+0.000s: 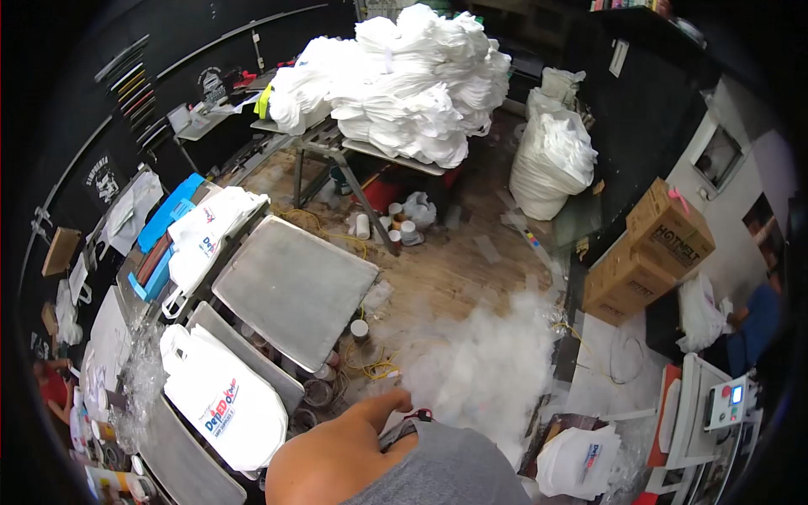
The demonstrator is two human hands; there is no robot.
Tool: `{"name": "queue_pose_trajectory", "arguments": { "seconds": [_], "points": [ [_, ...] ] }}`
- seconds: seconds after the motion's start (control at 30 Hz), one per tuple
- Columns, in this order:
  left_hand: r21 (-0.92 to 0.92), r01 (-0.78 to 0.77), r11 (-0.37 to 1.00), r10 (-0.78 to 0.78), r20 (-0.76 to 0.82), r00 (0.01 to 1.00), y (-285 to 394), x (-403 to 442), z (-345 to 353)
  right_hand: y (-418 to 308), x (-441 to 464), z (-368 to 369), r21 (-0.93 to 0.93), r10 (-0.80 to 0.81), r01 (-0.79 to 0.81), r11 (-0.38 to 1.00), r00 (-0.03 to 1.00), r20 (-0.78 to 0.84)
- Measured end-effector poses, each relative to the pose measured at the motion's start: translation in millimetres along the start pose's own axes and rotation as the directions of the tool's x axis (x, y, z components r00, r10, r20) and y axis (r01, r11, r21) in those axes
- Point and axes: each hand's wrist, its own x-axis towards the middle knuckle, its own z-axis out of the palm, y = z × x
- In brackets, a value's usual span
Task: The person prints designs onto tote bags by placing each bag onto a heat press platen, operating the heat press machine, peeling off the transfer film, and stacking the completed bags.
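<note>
My left arm bends across in front of my grey tank top, and my left hand (399, 402) is close to my waist at the bottom middle. Its fingers are too small and partly hidden to make out. A small red and black item (419, 414) shows beside it, and I cannot tell whether the hand touches it. My right hand is out of view. Left of me, a white printed bag (225, 396) lies flat on a grey platen (181, 454). Another white printed bag (206, 231) rests farther up, beside a bare grey platen (295, 290).
A big heap of white bags (404, 84) sits on a stand at the back, near a full white sack (551, 164). Cardboard boxes (648, 252) and a heat press (715, 408) are at right. White fluff (488, 362) covers the floor ahead. People show at both edges.
</note>
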Motion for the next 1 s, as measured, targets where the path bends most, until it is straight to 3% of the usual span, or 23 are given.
{"name": "queue_pose_trajectory", "arguments": {
  "seconds": [0.1,0.17,0.3,0.37,0.43,0.5,0.57,0.63,0.67,0.73,0.8,0.83,0.87,0.93,1.0],
  "points": [
    [0.05,0.027,0.998,-0.032,0.106,0.994,-52.9,9.4,35.7,-3.8,3.3,4.5,-0.068,-0.011,0.012,0.998,1.0,0.021],
    [-0.211,0.223,0.952,-0.209,0.087,0.974,-68.7,-12.5,32.7,-4.9,5.9,5.6,-0.111,-0.023,0.026,0.993,0.999,0.031],
    [-0.154,0.231,0.961,-0.224,0.061,0.973,-76.8,-29.4,1.9,-6.8,10.9,2.8,-0.212,-0.066,0.074,0.975,0.997,0.043],
    [-0.096,0.131,0.987,-0.143,-0.132,0.981,-65.9,-25.0,-11.1,-7.5,14.9,0.2,-0.273,-0.101,0.111,0.956,0.994,0.051],
    [-0.13,0.069,0.989,-0.095,-0.203,0.975,-54.0,-11.0,-21.5,-6.6,16.4,-4.0,-0.39,-0.171,0.184,0.902,0.983,0.067],
    [-0.14,0.004,0.99,-0.041,-0.265,0.963,-28.8,-10.0,-38.8,-2.5,19.1,-10.3,-0.583,-0.291,0.309,0.752,0.948,0.126],
    [-0.122,0.002,0.993,-0.033,-0.255,0.966,0.8,-17.1,-56.3,0.4,20.6,-17.4,-0.779,-0.452,0.462,0.425,0.854,0.259],
    [-0.043,-0.112,0.993,0.094,-0.301,0.949,11.2,4.4,-51.4,4.4,22.6,-22.1,-0.843,-0.547,0.531,0.081,0.731,0.408],
    [-0.038,-0.117,0.992,0.101,-0.299,0.949,19.4,-1.8,-55.8,6.7,26.1,-24.1,-0.855,-0.575,0.518,0.001,0.7,0.423],
    [-0.005,-0.204,0.979,0.195,-0.264,0.944,38.4,-25.2,-69.0,16.7,24.4,-22.6,-0.806,-0.465,0.475,0.353,0.837,0.289],
    [-0.019,-0.204,0.979,0.194,-0.241,0.951,25.4,5.4,-45.5,20.1,23.8,-17.9,-0.582,-0.271,0.282,0.762,0.956,0.11],
    [-0.035,-0.2,0.979,0.187,-0.219,0.958,18.1,16.5,-32.9,18.9,23.2,-15.4,-0.433,-0.174,0.179,0.884,0.983,0.051],
    [-0.024,-0.205,0.978,0.196,-0.216,0.957,13.0,16.0,-28.5,18.6,21.7,-13.7,-0.323,-0.109,0.111,0.94,0.994,0.023],
    [0.299,-0.266,0.916,0.309,-0.107,0.945,-2.3,11.6,-22.5,16.3,17.8,-9.5,-0.183,-0.034,0.032,0.983,0.999,-0.006],
    [0.281,-0.202,0.938,0.239,-0.104,0.965,-26.5,22.5,-2.1,16.3,11.1,-7.0,-0.105,0.003,-0.006,0.994,1.0,-0.023]
  ]
}}
